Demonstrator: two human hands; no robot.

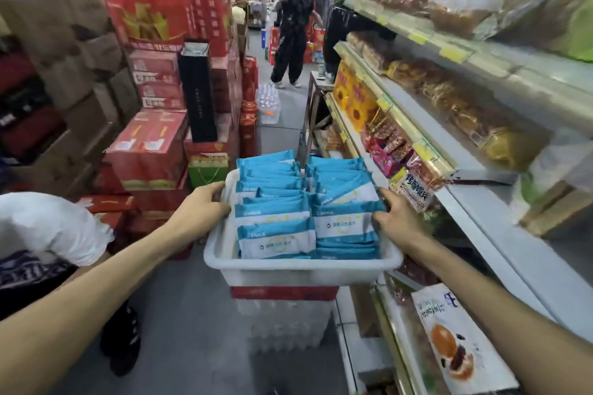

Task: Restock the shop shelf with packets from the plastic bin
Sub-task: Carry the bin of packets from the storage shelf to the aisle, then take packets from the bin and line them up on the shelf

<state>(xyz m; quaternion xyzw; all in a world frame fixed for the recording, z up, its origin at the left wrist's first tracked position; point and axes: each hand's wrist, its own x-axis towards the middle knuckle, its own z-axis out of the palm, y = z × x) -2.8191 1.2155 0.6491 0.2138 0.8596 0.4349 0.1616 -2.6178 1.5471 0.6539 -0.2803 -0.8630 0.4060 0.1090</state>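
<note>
A white plastic bin (298,272) sits in front of me, filled with two rows of blue-and-white packets (276,234). My left hand (200,205) grips the bin's left rim. My right hand (396,218) holds the right side, its thumb lying on a packet and its fingers over the rim. The bin rests on a stack of wrapped water bottles (285,321) with a red label. The shop shelf (475,202) runs along the right, holding bread and snack packets.
Red cartons (150,151) and brown boxes are stacked along the left of the narrow aisle. A person in dark clothes (293,22) stands far down the aisle. A pack of water bottles (268,102) lies on the floor. A snack bag (455,340) lies on the low shelf.
</note>
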